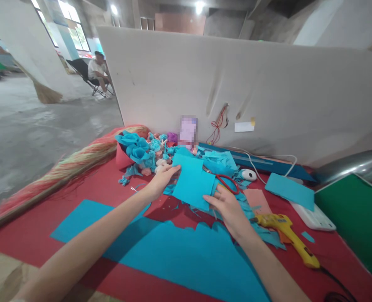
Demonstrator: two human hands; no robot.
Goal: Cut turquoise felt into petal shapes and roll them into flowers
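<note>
A square piece of turquoise felt [192, 181] is held up between both hands above the red table. My left hand [161, 179] pinches its upper left edge. My right hand [228, 207] grips its lower right corner, fingers closed on the cloth. Under the hands lie turquoise offcuts and a large turquoise felt sheet [179, 251] with a jagged cut edge. Red-handled scissors [228, 181] rest just behind my right hand.
A yellow glue gun [288, 237] lies right of my right hand, its cable running off. Finished turquoise felt flowers [138, 151] pile at the back by a white board [267, 96]. A broom [63, 172] lies left; green felt [355, 218] right. A person sits far off.
</note>
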